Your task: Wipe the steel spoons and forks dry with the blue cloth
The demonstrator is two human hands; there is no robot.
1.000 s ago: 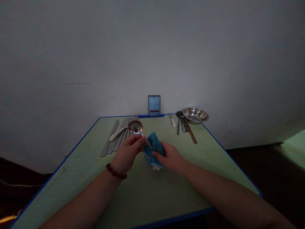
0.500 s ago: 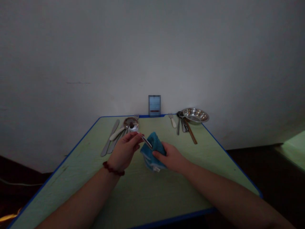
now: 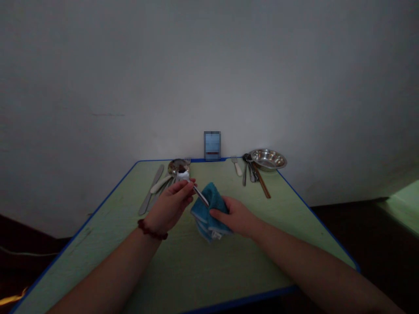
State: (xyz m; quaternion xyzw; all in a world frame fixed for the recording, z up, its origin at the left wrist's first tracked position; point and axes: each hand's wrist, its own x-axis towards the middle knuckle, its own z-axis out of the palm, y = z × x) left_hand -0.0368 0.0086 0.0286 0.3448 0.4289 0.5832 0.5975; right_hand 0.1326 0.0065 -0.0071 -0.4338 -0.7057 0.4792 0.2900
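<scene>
My left hand [image 3: 175, 198] pinches a metal spoon [image 3: 200, 196] at its neck, just below the shiny head. The spoon slants down to the right, and its handle end runs into a blue cloth [image 3: 209, 218]. With thumb on top, my right hand [image 3: 237, 216] grips the cloth folded around that end. Both hands are above the middle of the table. Behind the spoon's head lies a round metal ladle-like head [image 3: 178, 166], partly hidden by the spoon.
On the left of the green table [image 3: 196, 279] lie table knives [image 3: 151, 189], a white handle [image 3: 160, 185] and a fork [image 3: 187, 161]. To the right are a white-handled fork [image 3: 236, 166], several spoons [image 3: 245, 172], chopsticks [image 3: 262, 183] and a metal bowl [image 3: 268, 159]. A screen device [image 3: 212, 146] leans against the wall.
My left hand has shifted slightly left and the spoon's head shows more. The cloth has changed its folds and spreads a little lower. Both hands keep their grip.
</scene>
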